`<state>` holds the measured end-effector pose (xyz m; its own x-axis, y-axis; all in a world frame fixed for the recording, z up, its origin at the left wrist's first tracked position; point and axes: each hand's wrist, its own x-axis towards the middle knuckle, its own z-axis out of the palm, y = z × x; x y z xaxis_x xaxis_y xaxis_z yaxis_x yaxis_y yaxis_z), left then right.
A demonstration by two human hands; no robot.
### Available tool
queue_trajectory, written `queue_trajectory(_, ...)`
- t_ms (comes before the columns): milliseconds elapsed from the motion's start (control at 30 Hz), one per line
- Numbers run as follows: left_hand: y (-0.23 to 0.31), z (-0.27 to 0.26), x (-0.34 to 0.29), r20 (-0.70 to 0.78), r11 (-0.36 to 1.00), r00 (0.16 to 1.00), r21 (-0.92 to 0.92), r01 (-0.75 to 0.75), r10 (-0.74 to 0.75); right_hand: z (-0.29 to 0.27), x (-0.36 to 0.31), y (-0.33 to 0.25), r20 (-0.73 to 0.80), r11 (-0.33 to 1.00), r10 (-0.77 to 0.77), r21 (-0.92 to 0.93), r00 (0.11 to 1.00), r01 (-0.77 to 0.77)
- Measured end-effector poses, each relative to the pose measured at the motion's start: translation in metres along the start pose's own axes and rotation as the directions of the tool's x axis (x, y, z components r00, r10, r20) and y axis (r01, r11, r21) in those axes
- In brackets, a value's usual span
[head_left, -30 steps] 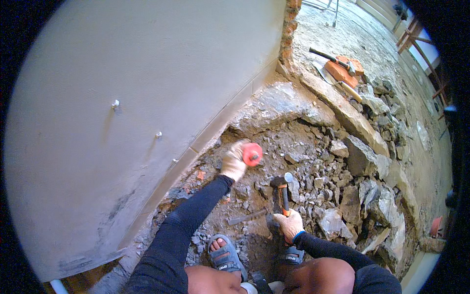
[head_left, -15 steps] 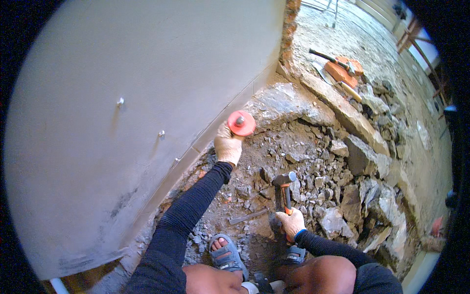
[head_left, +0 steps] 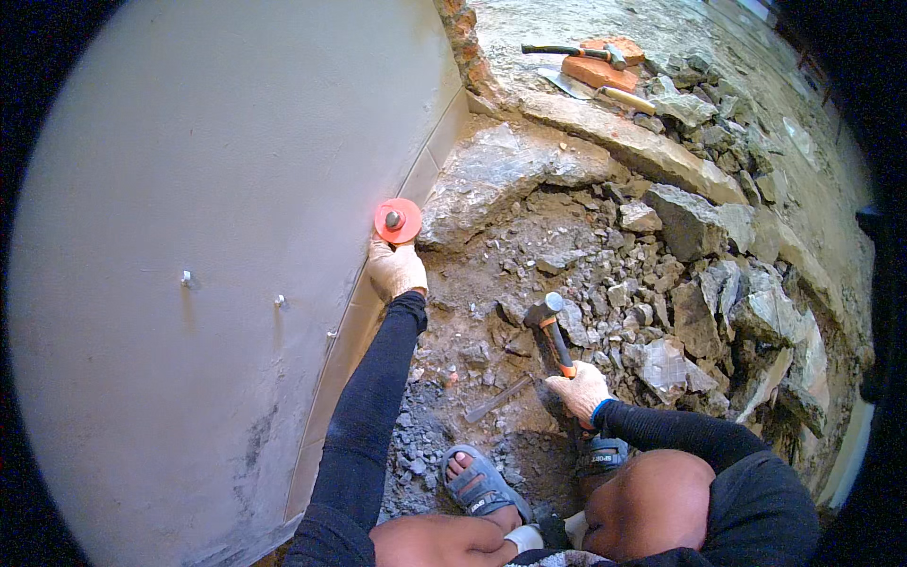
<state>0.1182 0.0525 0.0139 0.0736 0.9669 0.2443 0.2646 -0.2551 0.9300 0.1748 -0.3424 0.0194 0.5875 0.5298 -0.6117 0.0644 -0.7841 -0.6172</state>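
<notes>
My left hand [head_left: 397,272], in a pale work glove, is closed round a chisel with a round red hand guard [head_left: 408,220]. The chisel's metal striking end shows in the middle of the guard. Its shaft and tip are hidden below. This hand is by the foot of the grey wall [head_left: 236,161], close to a large rock [head_left: 496,180]. Low in front of my knees, my right hand [head_left: 580,389], also gloved, grips a club hammer [head_left: 556,345] by its black and orange handle, the head pointing away from me. A flat metal bar [head_left: 498,399] lies on the dirt nearby.
Broken stones [head_left: 694,227] are heaped on the right, beside a long stone kerb [head_left: 633,142]. Farther off, a second hammer [head_left: 567,50] rests on orange bricks [head_left: 602,74], next to a trowel [head_left: 624,100]. Small white fittings [head_left: 186,279] stick out of the wall.
My view has turned, so the wall fittings sit lower and the bricks higher and farther left. The left hand with the chisel appears slightly nearer the wall. Both hands keep their grips.
</notes>
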Motion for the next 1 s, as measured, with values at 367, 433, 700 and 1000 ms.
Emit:
queue_trajectory(367,0.023,0.004,0.007,0.078,0.975,0.995,0.207,-0.075,0.060,0.001,0.002,0.002,0.007,0.998,-0.010,-0.058,1.000,0.011)
queue_trajectory(433,0.025,0.007,0.008,0.061,0.979,0.995,0.184,-0.090,0.080,0.001,0.002,0.003,0.008,0.999,0.001,-0.038,1.000,0.000)
queue_trajectory(700,0.024,0.007,0.009,0.085,0.981,0.990,0.147,-0.124,0.112,0.003,0.006,0.009,0.026,0.999,-0.025,-0.044,0.999,0.026)
queue_trajectory(1000,0.022,0.008,0.010,0.075,0.971,0.989,0.194,-0.139,0.126,0.007,0.009,0.015,0.011,1.000,-0.028,-0.005,1.000,0.028)
